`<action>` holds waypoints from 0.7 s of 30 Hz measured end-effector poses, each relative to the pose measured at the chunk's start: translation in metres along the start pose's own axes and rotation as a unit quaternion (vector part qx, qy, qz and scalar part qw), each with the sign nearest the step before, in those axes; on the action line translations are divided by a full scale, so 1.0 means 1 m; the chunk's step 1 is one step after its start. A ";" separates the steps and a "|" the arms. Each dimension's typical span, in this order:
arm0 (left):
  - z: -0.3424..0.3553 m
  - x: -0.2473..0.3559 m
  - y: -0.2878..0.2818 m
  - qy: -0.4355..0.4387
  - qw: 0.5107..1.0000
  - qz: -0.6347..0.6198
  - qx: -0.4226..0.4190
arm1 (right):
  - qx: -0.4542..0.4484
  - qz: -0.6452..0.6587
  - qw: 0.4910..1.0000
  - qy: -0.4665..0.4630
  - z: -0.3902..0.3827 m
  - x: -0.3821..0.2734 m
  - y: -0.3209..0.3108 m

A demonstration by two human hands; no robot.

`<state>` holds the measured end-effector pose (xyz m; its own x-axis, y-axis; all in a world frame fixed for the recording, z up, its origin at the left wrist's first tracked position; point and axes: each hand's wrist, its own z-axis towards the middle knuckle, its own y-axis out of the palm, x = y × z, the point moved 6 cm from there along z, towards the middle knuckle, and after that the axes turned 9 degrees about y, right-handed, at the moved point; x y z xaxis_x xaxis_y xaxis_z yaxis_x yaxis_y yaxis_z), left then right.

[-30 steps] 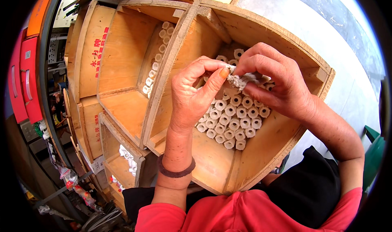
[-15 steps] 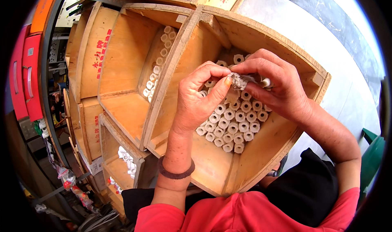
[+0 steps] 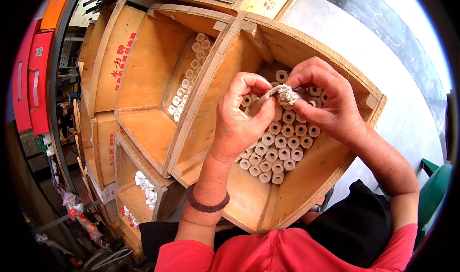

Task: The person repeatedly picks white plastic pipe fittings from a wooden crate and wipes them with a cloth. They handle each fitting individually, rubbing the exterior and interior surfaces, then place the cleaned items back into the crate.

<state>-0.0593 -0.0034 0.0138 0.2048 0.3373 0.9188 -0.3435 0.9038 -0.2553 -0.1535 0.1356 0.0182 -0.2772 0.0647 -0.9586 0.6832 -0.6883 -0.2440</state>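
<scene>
My left hand (image 3: 242, 121) is closed in a pinch on a thin end of a frayed, grey-beige knotted cord or cloth (image 3: 286, 95). The knotted part is held between the fingers and thumb of my right hand (image 3: 335, 111). Both hands are raised over an open wooden box (image 3: 249, 200), where white hexagonal fittings with round holes (image 3: 287, 142) are packed in rows, partly hidden by my hands.
Left of this box is another wooden compartment (image 3: 146, 66) with more white fittings (image 3: 177, 99). Below it, a smaller crate holds white pieces (image 3: 146, 190). Stacked crates (image 3: 120, 37) and red boxes with handles (image 3: 37, 85) stand at left, a green plastic object (image 3: 433, 195) at right.
Both hands have shifted slightly rightward with the knotted piece. More of its thin strand now shows, stretched between my left fingers and the bunched part in my right.
</scene>
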 end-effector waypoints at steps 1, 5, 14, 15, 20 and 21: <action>0.000 -0.001 -0.002 -0.012 1.000 -0.002 0.007 | 0.007 -0.005 1.000 -0.013 0.000 -0.001 -0.001; 0.000 0.001 -0.007 -0.036 0.999 -0.002 0.024 | 0.006 0.008 1.000 -0.022 0.001 0.000 -0.002; 0.003 0.000 -0.013 0.001 0.999 0.002 0.053 | -0.022 -0.009 1.000 -0.013 -0.003 -0.004 0.001; 0.003 -0.001 -0.014 0.002 0.999 0.010 0.051 | -0.022 -0.020 0.999 -0.024 -0.003 -0.005 0.002; 0.000 -0.007 -0.011 -0.062 0.993 -0.088 0.056 | -0.039 -0.069 0.994 -0.081 -0.003 -0.013 0.006; -0.001 -0.007 -0.009 -0.085 0.988 -0.117 0.056 | -0.045 -0.077 0.993 -0.078 -0.003 -0.014 0.008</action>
<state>-0.0569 -0.0140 0.0097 0.1372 0.0658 0.9884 -0.4067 0.9135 -0.0044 -0.1420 0.1318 0.0296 -0.4799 0.0462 -0.8761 0.6805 -0.6106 -0.4050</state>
